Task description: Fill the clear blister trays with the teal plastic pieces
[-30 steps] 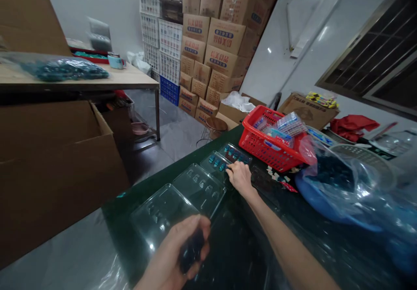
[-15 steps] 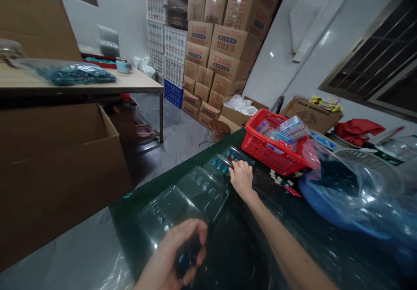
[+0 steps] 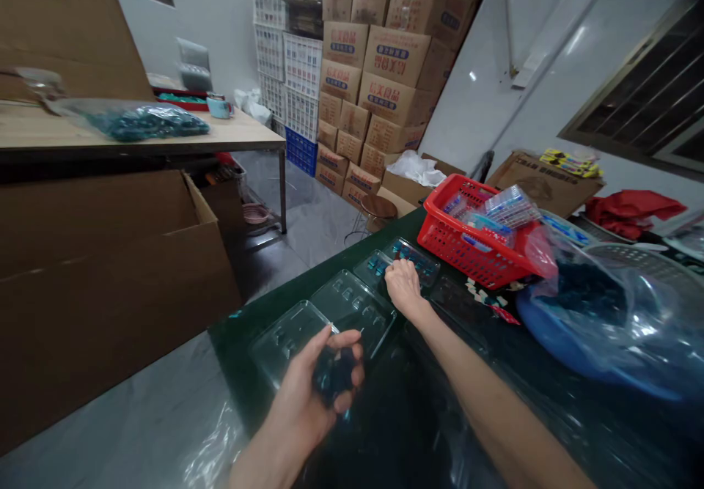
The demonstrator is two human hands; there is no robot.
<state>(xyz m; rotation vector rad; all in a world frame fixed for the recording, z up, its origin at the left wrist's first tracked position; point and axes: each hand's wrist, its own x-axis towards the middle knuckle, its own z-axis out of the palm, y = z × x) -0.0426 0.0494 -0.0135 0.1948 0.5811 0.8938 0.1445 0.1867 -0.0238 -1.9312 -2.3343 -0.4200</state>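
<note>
My left hand (image 3: pixel 300 401) is cupped palm up with curled fingers, holding a small heap of dark teal pieces (image 3: pixel 334 373). Farther off, my right hand (image 3: pixel 403 284) bends down over a clear plastic tray (image 3: pixel 361 272) with some teal pieces in it. Its fingertips are closed together, and whatever is between them is hidden. Just behind lies another clear tray (image 3: pixel 434 272) with teal pieces in its slots. Nearer my left hand, a clear tray (image 3: pixel 342 287) and an overlapping second one (image 3: pixel 275 331) show bare moulded slots.
On the dark green tabletop (image 3: pixel 231 357), a red basket (image 3: pixel 467 251) of packaged goods stands at the right. Beside it are small white pieces (image 3: pixel 484 295) and a blue basin (image 3: pixel 572 350) under a plastic bag. An open cardboard box (image 3: pixel 110 269) stands to the left.
My left hand has come up and forward over the nearest tray, with its fingers opened a little and more teal pieces showing. My right hand stays at the far trays.
</note>
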